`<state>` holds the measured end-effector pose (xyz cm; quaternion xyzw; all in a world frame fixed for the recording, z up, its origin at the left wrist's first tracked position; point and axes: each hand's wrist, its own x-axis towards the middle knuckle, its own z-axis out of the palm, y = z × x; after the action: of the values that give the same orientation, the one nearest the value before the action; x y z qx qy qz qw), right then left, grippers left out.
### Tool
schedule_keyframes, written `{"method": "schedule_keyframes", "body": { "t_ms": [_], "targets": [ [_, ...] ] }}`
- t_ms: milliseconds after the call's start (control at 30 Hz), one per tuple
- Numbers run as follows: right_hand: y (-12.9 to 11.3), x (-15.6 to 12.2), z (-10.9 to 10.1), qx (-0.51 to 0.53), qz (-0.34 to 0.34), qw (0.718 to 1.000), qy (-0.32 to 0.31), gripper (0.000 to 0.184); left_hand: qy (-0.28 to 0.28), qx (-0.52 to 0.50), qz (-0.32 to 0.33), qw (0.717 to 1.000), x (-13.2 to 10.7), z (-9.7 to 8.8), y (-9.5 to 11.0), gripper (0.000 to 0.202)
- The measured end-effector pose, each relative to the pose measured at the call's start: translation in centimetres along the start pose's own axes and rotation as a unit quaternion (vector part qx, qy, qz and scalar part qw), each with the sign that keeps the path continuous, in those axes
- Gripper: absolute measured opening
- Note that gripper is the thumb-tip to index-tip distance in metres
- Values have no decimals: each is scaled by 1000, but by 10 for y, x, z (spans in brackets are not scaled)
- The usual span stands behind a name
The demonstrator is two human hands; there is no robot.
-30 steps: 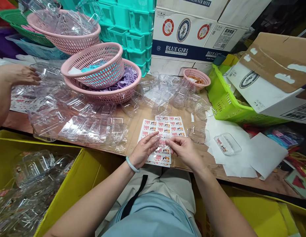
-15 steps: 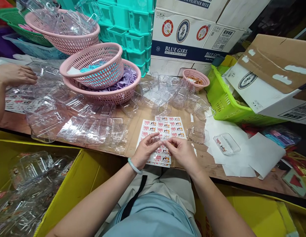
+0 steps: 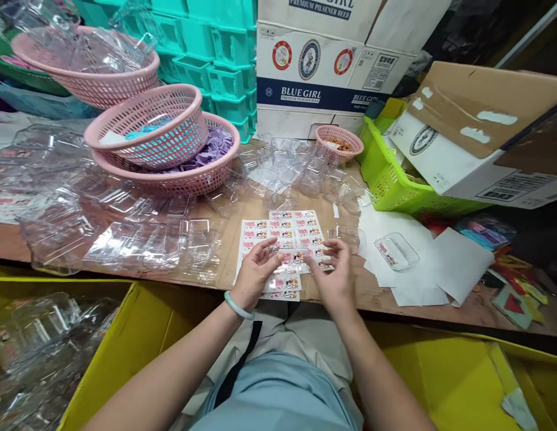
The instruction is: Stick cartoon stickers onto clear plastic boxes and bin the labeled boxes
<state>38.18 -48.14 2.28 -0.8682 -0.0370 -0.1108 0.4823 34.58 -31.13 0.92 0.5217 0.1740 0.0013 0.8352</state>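
The hands have lifted a little since before. A little clear box (image 3: 288,252) is pinched between the left hand (image 3: 255,272) and right hand (image 3: 334,276), one at each end, just above the sticker sheet (image 3: 285,229) on the table (image 3: 232,230). A sticker (image 3: 297,258) seems to be going on; it needs flat, gentle pressing.

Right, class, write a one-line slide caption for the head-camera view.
Left hand and right hand hold a small clear box over a sticker sheet on a cluttered table.
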Motion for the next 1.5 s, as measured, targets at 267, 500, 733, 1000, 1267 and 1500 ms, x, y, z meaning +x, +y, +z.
{"method": "schedule_keyframes", "body": {
  "t_ms": [267,500,733,1000,1267,1500],
  "targets": [
    [24,6,-43,109,-66,969,-212,43,-158,23,20,987,0,29,2,56],
    [132,89,-170,-97,-13,959,264,77,-191,249,155,937,-24,43,-18,34],
    [116,81,-124,-219,-138,946,196,52,-51,311,188,930,-49,1,-20,18],
    [28,-26,48,-72,-294,924,-235,53,120,239,57,962,-16,-74,7,77],
    [33,-29,55,-109,-296,926,-205,56,131,101,-25,986,-35,-63,16,91],
    [36,-42,43,-109,-274,933,-206,57,53,107,-94,988,-43,-68,7,46]
  ]
}}
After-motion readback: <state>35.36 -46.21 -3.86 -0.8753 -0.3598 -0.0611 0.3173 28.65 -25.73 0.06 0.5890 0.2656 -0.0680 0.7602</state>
